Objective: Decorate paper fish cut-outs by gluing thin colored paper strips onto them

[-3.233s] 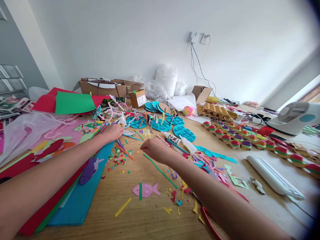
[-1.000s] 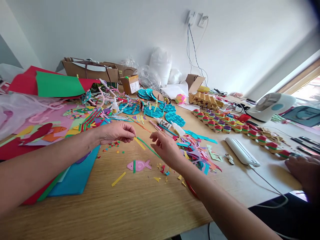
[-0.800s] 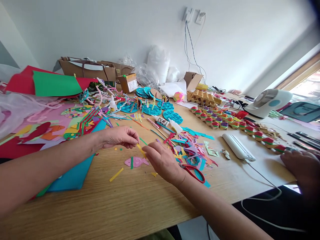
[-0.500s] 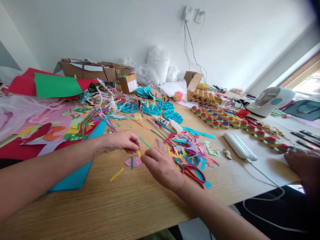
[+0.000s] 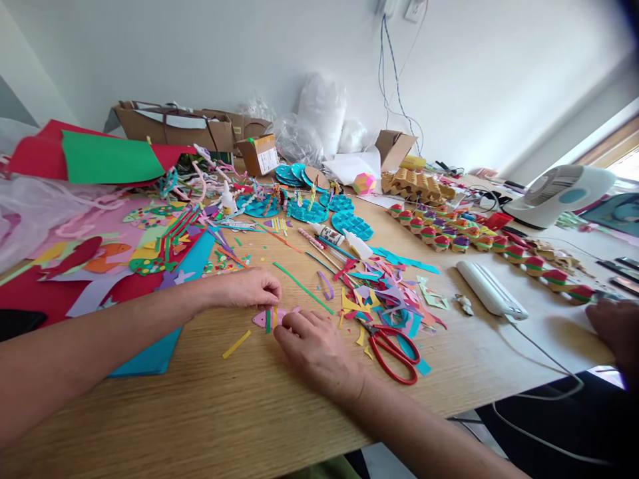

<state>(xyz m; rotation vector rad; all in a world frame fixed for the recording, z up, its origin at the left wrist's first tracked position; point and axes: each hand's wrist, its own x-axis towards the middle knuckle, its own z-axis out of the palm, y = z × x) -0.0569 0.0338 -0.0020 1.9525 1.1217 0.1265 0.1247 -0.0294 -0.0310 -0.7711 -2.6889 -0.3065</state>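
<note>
A pink paper fish lies flat on the table, with a green paper strip across its body. Beside that band a narrow yellow paper strip crosses the fish. My left hand comes from above, its fingers pinched at the strip's upper end. From the right, my right hand reaches over the fish's tail side, fingers bent and closed at the strip's lower end; its grip is partly hidden. A loose yellow strip lies left of the fish. A long green strip lies behind my hands.
Red-handled scissors lie right of my right hand beside coloured paper scraps. Glue bottles and blue discs are farther back. Coloured sheets lie left. A white device and another person's hand are at right.
Both hands have lowered the yellow strip from above the fish onto its body, beside the green band. The view has shifted slightly, with the scissors more fully visible.
</note>
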